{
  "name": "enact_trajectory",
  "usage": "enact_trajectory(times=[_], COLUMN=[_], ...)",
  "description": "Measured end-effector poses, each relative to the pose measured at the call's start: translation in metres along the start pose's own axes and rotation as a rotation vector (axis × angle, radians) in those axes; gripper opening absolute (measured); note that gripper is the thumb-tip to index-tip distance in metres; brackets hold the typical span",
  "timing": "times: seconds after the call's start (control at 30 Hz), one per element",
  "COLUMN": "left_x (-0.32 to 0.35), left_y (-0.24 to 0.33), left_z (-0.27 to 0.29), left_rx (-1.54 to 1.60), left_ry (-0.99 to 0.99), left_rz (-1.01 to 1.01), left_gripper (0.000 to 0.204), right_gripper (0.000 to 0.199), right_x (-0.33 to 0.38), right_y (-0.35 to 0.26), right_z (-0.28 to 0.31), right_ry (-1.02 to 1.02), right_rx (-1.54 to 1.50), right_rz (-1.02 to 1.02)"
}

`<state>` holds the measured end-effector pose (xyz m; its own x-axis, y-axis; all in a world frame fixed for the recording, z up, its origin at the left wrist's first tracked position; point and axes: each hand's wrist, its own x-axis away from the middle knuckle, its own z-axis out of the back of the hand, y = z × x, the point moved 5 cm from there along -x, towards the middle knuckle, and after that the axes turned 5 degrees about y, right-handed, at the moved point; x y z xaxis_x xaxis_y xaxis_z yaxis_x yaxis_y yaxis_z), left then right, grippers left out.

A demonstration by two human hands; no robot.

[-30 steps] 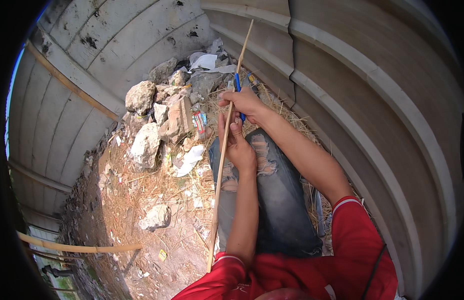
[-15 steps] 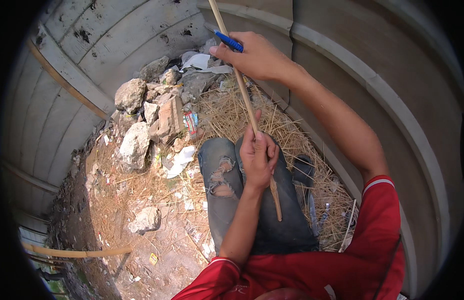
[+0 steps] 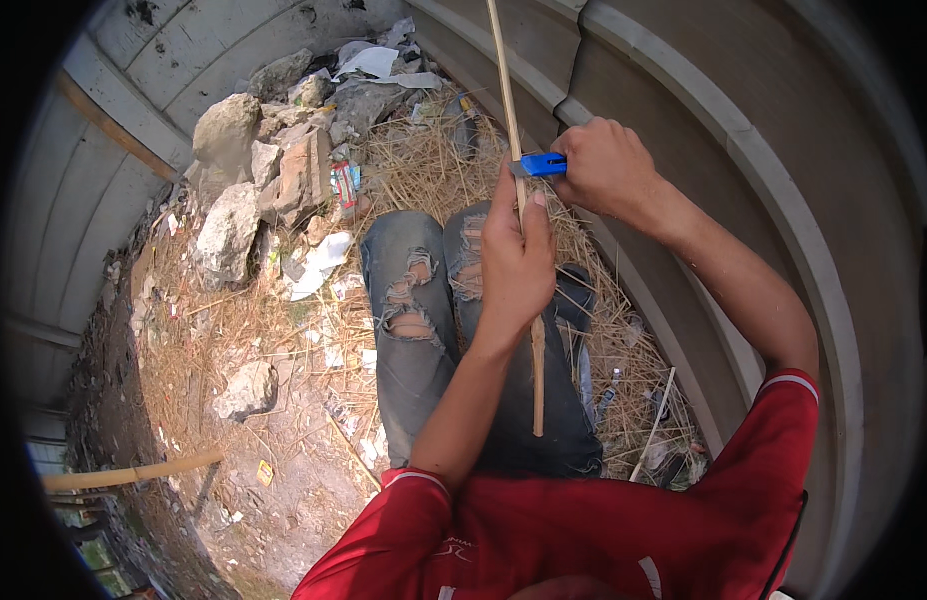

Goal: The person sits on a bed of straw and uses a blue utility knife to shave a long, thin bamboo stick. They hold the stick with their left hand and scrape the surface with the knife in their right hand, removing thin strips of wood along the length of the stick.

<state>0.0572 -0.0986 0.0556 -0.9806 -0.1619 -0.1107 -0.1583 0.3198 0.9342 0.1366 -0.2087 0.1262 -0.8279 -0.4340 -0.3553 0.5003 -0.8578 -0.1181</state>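
Over the torn jeans [image 3: 423,300], the left hand [image 3: 515,262] is gripping the stick [image 3: 536,370] with curled fingers, having slid lower, while the right hand [image 3: 605,166], fingers closed, is now pressing the blue knife [image 3: 539,165], apparently shaving it.

Single view only, head cam, worn up top, looking steeply down at wearer's lap. Fisheye, so wall [image 3: 743,150] edges bend hard twd rim, black corners all round. Close range: left hand [image 3: 515,262] and right hand [image 3: 605,170] sit mid-frame w/ stick [image 3: 518,190], forearms coming in from lower edge, red shirt [image 3: 583,530] at very bottom. Rubble pile [image 3: 253,170] upper left, further off (no 2nd view, so no overlap to report).
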Motion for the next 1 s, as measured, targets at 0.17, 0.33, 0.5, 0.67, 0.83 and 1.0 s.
enact_trajectory(times=[0.17,0.33,0.5,0.67,0.83,1.0], left_x=[-0.011,-0.032,-0.079,-0.152,-0.192,-0.191], left_y=[0.006,0.017,0.048,0.071,0.053,-0.009], left_z=[0.006,0.012,0.000,0.005,0.017,0.047], left_rx=[0.062,0.082,0.166,0.175,0.193,0.106], left_ry=[0.026,0.023,-0.075,-0.098,0.068,0.172], left_rz=[0.033,-0.028,-0.077,-0.046,0.085,0.167], left_gripper=[0.025,0.031,0.030,0.007,0.003,0.015], right_gripper=[0.019,0.022,0.024,0.025,0.021,0.014], right_x=[-0.013,-0.039,-0.111,-0.145,-0.205,-0.240], right_y=[-0.010,-0.024,-0.004,-0.008,0.002,0.032], right_z=[-0.006,-0.001,0.036,0.028,0.007,-0.058], right_ry=[-0.001,0.135,0.264,0.291,0.173,0.091], right_rx=[-0.005,0.059,0.099,-0.004,-0.023,-0.093], right_rz=[0.028,0.095,0.020,0.037,0.057,0.119])
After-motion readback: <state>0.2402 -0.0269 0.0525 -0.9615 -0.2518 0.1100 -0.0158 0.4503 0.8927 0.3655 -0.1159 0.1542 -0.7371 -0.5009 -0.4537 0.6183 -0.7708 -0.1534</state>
